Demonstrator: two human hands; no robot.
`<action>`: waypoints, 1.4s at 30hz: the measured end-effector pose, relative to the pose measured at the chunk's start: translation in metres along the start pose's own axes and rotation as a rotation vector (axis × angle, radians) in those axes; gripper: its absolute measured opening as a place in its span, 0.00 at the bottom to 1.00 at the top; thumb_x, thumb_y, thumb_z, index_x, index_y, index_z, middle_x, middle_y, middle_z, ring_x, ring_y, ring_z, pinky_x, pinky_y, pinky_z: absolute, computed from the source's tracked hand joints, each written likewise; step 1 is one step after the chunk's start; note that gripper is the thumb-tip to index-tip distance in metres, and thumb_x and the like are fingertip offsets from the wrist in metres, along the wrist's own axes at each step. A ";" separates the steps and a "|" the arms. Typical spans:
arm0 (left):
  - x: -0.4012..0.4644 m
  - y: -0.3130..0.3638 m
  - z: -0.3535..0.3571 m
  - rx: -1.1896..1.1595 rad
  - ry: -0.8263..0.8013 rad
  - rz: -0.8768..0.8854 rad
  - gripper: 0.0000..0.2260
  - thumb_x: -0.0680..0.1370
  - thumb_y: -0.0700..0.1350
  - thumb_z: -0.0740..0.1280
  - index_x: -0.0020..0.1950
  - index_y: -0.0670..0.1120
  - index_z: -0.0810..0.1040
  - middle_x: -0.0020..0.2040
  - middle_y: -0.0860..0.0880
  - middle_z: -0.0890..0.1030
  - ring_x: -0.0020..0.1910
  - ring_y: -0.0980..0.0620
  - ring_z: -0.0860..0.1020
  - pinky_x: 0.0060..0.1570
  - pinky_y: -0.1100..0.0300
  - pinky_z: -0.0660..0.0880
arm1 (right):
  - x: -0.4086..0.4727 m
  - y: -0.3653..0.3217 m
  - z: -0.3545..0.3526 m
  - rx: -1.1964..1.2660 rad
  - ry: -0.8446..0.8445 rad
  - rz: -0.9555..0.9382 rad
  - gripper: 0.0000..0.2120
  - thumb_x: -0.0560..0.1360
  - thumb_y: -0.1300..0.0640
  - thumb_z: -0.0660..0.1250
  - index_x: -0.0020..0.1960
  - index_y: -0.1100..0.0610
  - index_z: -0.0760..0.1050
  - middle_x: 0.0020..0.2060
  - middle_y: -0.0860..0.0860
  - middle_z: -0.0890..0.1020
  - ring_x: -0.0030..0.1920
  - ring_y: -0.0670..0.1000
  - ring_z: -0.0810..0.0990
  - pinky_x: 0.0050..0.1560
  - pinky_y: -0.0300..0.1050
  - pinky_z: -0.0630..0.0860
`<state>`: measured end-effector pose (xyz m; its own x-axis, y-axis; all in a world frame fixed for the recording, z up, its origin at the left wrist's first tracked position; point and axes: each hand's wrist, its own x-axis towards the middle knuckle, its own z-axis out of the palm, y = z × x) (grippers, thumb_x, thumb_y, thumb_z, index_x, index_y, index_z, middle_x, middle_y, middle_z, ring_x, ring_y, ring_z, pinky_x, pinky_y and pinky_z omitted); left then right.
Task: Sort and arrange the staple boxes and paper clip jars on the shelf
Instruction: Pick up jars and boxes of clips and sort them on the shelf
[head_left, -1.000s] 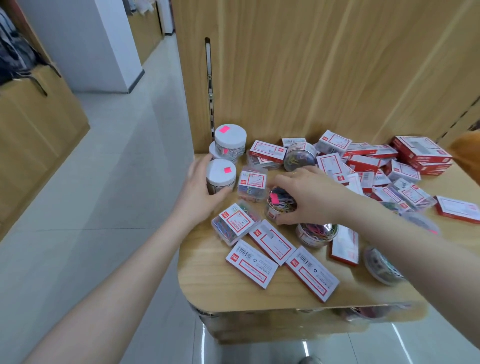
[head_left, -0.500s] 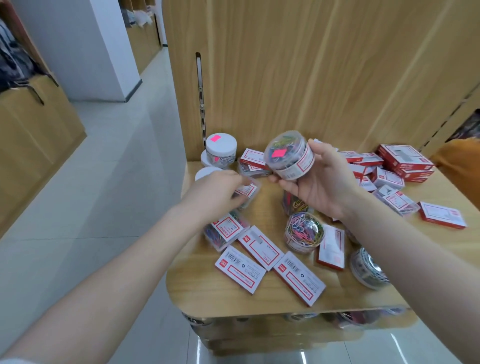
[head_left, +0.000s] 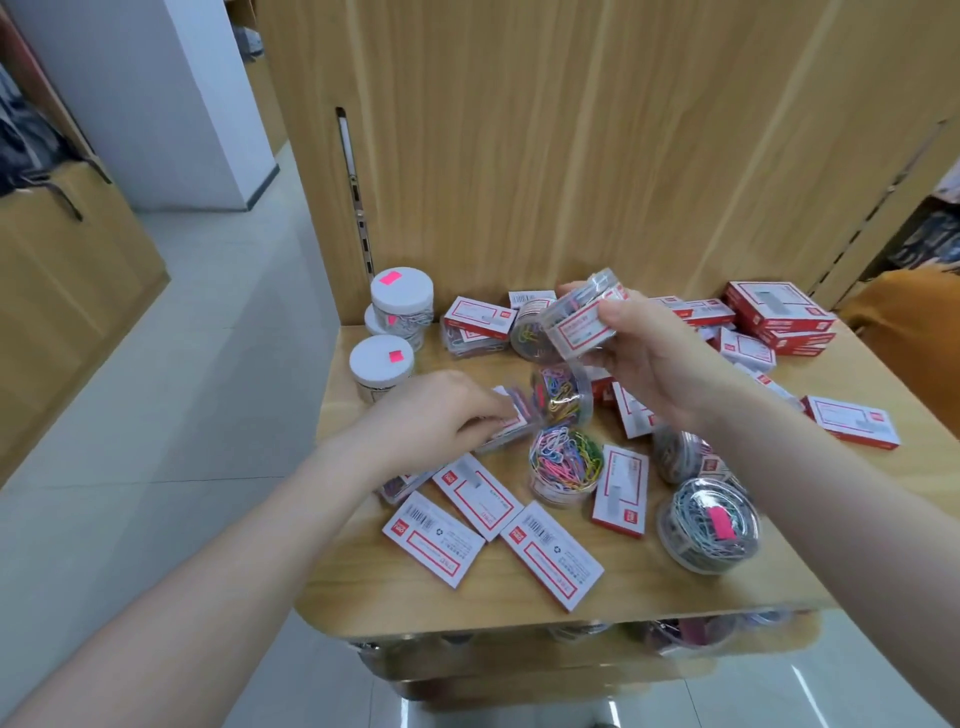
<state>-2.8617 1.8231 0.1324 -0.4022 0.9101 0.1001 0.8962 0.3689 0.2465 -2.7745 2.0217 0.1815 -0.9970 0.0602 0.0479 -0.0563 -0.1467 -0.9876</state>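
You're holding a clear clip jar (head_left: 579, 317) up in your right hand (head_left: 654, 358), fingers wrapped round it, tilted on its side above the shelf (head_left: 649, 587). Your left hand (head_left: 436, 415) is lying low over a small clear clip box (head_left: 511, 421), fingers curled on it; whether it's actually pinched or just touched, can't tell. Lidded jars (head_left: 400, 299) are grouped at the back left corner, one stacked on another, a third (head_left: 381, 364) just in front. Staple boxes (head_left: 550, 553) are lying scattered flat along the front, a red stack (head_left: 779, 317) at the back right. Loose clip jars (head_left: 563, 465) are sitting in the middle clutter, one (head_left: 709, 522) near the front edge.

Risks: the raised jar is tilting, so a loose lid could spill clips. Your left forearm is crossing the front boxes; dragging back could sweep them off the edge. The stacked jars by the corner could topple if bumped while you're setting this one down.
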 end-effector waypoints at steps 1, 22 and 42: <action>-0.002 0.002 0.002 -0.050 -0.005 0.016 0.22 0.74 0.57 0.51 0.54 0.50 0.79 0.50 0.50 0.82 0.52 0.50 0.78 0.48 0.49 0.76 | 0.002 -0.001 0.000 -0.056 0.015 0.003 0.15 0.64 0.53 0.69 0.49 0.57 0.75 0.37 0.47 0.84 0.38 0.43 0.81 0.39 0.34 0.75; -0.055 -0.001 0.006 -0.169 0.284 -0.300 0.20 0.73 0.55 0.61 0.57 0.44 0.79 0.56 0.48 0.79 0.56 0.51 0.75 0.56 0.57 0.73 | 0.031 -0.001 0.007 -1.358 -0.266 -0.093 0.15 0.73 0.48 0.67 0.54 0.55 0.73 0.46 0.50 0.79 0.46 0.52 0.76 0.46 0.44 0.70; -0.085 -0.007 0.018 -0.380 0.302 -0.376 0.31 0.64 0.59 0.65 0.65 0.51 0.70 0.55 0.60 0.71 0.54 0.67 0.69 0.52 0.79 0.62 | 0.056 0.018 0.038 -1.150 0.011 -0.267 0.29 0.68 0.51 0.73 0.66 0.54 0.67 0.54 0.52 0.70 0.56 0.48 0.70 0.53 0.36 0.64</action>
<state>-2.8302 1.7472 0.1047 -0.7631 0.6164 0.1940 0.5751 0.5108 0.6390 -2.8334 1.9849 0.1718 -0.9601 -0.0358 0.2775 -0.1765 0.8470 -0.5015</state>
